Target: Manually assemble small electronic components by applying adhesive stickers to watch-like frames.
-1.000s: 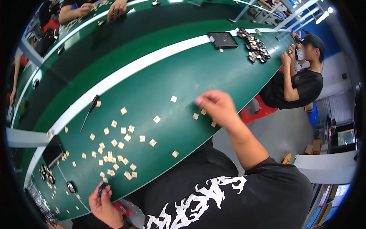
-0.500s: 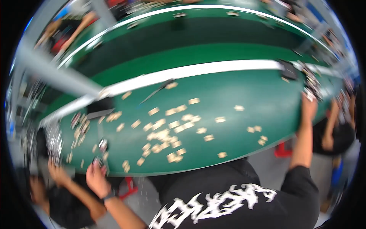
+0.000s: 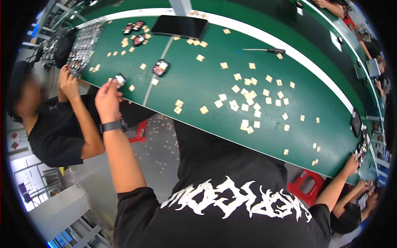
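My left hand (image 3: 108,99), with a dark band (image 3: 113,126) at its wrist, is closed with thumb and fingers pinching a small dark device with a pale face (image 3: 120,79) at the table's near left edge. A similar rounded black-and-red device (image 3: 161,67) lies on the green table (image 3: 182,82), a little to the right. Far off at the right end, my right hand (image 3: 351,163) reaches a pile of small dark and silvery pieces (image 3: 362,144); its fingers are too small and covered to read. Many cream square slips (image 3: 250,97) lie scattered between the hands.
Several black-and-red devices (image 3: 138,39) lie at the back left near a flat black tray (image 3: 180,27). A screwdriver-like tool (image 3: 264,50) rests toward the far edge. Rows of silvery pieces (image 3: 84,43) cover the left end, beside a seated co-worker (image 3: 58,120). Red stools (image 3: 306,184) stand below.
The view has turned toward the left and sharpened from a blur, so the table now slopes down to the right. My left hand still holds a device; my right hand remains at the pile.
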Action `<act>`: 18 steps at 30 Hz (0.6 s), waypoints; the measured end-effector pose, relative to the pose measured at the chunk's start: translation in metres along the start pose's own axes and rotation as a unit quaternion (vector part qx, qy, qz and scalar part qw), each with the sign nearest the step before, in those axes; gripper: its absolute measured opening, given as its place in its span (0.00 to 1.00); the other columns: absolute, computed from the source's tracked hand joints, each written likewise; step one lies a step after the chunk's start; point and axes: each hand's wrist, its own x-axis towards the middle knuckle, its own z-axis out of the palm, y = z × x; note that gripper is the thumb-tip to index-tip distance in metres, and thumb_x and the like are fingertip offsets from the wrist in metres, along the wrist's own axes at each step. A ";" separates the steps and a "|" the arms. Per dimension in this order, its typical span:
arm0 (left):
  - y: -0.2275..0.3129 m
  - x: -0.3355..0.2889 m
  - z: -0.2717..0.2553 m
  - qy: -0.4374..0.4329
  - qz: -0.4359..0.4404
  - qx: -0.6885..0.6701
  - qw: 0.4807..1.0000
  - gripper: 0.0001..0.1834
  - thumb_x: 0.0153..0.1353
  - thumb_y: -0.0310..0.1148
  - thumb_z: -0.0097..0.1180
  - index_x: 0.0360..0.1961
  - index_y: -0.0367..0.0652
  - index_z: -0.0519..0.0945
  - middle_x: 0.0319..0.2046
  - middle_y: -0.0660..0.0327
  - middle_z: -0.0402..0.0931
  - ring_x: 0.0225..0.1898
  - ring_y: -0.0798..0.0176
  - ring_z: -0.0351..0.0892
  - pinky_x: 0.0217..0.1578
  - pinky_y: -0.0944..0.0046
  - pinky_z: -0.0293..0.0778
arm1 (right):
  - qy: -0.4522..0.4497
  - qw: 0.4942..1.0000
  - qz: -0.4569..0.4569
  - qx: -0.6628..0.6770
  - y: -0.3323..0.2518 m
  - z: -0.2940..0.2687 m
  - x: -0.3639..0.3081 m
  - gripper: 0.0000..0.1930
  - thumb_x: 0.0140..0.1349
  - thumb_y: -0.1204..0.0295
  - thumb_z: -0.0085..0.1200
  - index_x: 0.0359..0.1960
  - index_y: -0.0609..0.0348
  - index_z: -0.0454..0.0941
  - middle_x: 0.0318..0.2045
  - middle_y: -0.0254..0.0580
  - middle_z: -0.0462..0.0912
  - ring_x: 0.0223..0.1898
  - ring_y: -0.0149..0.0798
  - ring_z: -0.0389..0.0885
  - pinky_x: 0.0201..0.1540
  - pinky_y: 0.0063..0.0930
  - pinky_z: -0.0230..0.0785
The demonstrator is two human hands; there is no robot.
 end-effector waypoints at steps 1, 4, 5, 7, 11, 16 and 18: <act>-0.003 0.011 -0.005 0.005 0.011 0.004 1.000 0.12 0.67 0.36 0.64 0.43 0.38 0.83 0.28 0.68 0.79 0.21 0.78 0.71 0.19 0.75 0.67 | -0.004 1.000 0.002 0.022 0.000 0.000 0.000 0.36 0.54 0.41 0.57 0.49 0.65 0.83 0.49 0.62 0.84 0.51 0.61 0.81 0.57 0.47 0.70; -0.003 0.033 -0.007 0.009 -0.018 0.015 1.000 0.14 0.64 0.40 0.66 0.42 0.43 0.82 0.22 0.71 0.75 0.18 0.79 0.70 0.15 0.77 0.61 | 0.029 0.999 -0.008 0.031 0.005 -0.004 -0.005 0.35 0.54 0.42 0.60 0.44 0.70 0.82 0.42 0.58 0.86 0.44 0.55 0.83 0.52 0.44 0.71; -0.004 0.037 -0.010 0.006 -0.029 0.032 0.999 0.14 0.65 0.41 0.66 0.43 0.43 0.82 0.22 0.72 0.75 0.18 0.79 0.69 0.15 0.77 0.60 | 0.023 0.998 -0.021 0.058 0.004 -0.006 -0.009 0.35 0.55 0.43 0.61 0.42 0.72 0.81 0.39 0.55 0.86 0.39 0.51 0.83 0.49 0.41 0.72; -0.004 0.043 -0.008 0.002 -0.027 0.051 0.998 0.14 0.65 0.39 0.65 0.44 0.39 0.83 0.26 0.71 0.77 0.19 0.79 0.68 0.16 0.76 0.59 | 0.057 0.979 -0.018 0.196 0.012 -0.006 -0.014 0.28 0.58 0.49 0.65 0.41 0.68 0.83 0.34 0.44 0.86 0.34 0.36 0.81 0.43 0.30 0.73; 0.003 0.042 -0.005 -0.026 -0.007 0.094 0.995 0.16 0.66 0.38 0.61 0.49 0.38 0.84 0.29 0.69 0.80 0.21 0.79 0.70 0.18 0.76 0.62 | 0.021 0.866 -0.103 0.488 -0.020 -0.012 -0.066 0.17 0.64 0.66 0.65 0.47 0.66 0.79 0.32 0.32 0.82 0.26 0.22 0.70 0.27 0.17 0.58; 0.009 0.035 0.003 0.010 0.136 0.340 0.931 0.21 0.67 0.44 0.59 0.50 0.35 0.84 0.30 0.59 0.81 0.27 0.63 0.77 0.30 0.64 0.72 | -0.130 0.823 -0.091 0.545 -0.147 -0.074 -0.207 0.13 0.65 0.75 0.59 0.51 0.60 0.77 0.38 0.29 0.79 0.20 0.15 0.58 0.20 0.14 0.47; 0.003 0.039 -0.008 0.043 0.254 0.470 0.844 0.27 0.67 0.50 0.57 0.51 0.34 0.83 0.31 0.49 0.80 0.36 0.48 0.78 0.42 0.52 0.74 | -0.195 0.784 -0.154 0.570 -0.188 -0.095 -0.259 0.15 0.62 0.79 0.58 0.51 0.61 0.75 0.47 0.36 0.80 0.21 0.16 0.59 0.23 0.13 0.53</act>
